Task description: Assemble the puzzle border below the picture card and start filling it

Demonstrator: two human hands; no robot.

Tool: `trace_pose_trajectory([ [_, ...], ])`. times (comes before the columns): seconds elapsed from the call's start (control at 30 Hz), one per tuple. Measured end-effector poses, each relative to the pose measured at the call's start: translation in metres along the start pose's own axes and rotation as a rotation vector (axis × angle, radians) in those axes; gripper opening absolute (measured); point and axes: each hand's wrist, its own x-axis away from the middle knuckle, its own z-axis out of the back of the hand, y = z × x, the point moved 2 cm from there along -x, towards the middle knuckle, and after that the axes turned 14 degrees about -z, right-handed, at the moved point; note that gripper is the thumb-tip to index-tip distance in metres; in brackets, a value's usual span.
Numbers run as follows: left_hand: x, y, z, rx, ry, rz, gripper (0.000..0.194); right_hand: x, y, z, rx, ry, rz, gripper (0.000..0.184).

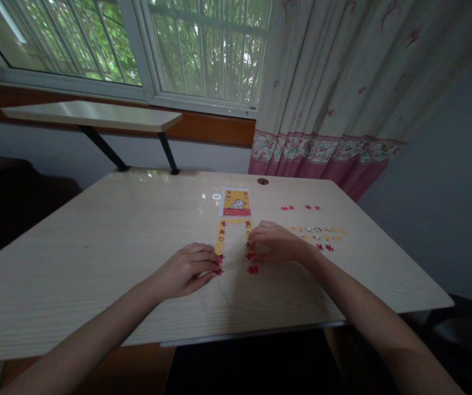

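Note:
A partly joined jigsaw frame stands on the table, with a yellow top edge point(236, 221) and two side columns running toward me. Thumb and fingers of my left hand point(190, 269) close around a red jigsaw piece point(220, 272) at the lower end of the left column. My right hand point(274, 242) curls over the right column, its fingertips pinched at a jigsaw piece there that they partly cover. Just below them lies a separate red piece point(252, 269). Directly beyond the frame is a picture card point(236, 203) showing a white animal on yellow and red.
Loose yellow and white pieces point(318, 230) lie in rows right of my right hand, partly behind it. Red pieces point(325, 248) sit nearer, and several more point(300, 208) farther back. A raised shelf point(96, 116) stands at the table's back left, a curtain point(326, 109) at the back right.

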Motion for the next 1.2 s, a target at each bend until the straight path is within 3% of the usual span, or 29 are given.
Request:
trace_pose_trajectory([
  [0.37, 0.0, 0.005, -0.001, -0.163, -0.013, -0.096, 0.022, -0.004, -0.007, -0.008, 0.191, -0.071, -0.017, 0.029],
  [0.6, -0.002, 0.006, 0.002, -0.154, 0.015, -0.043, 0.019, -0.005, -0.005, -0.007, 0.237, -0.121, 0.023, 0.024],
  [0.73, -0.003, 0.007, 0.004, -0.134, 0.017, -0.055, 0.016, -0.005, -0.004, -0.009, 0.2, -0.126, 0.093, 0.017],
  [0.97, -0.004, 0.009, 0.006, -0.124, 0.014, -0.064, 0.016, -0.005, -0.005, -0.009, 0.041, -0.138, 0.079, 0.014],
  [1.1, -0.005, 0.008, 0.008, -0.118, 0.027, -0.025, 0.015, -0.001, 0.027, 0.018, -0.046, -0.004, -0.066, 0.014],
  [1.2, -0.003, 0.006, 0.008, -0.131, 0.023, -0.012, 0.014, 0.016, 0.082, 0.043, 0.092, 0.208, -0.392, 0.019],
])
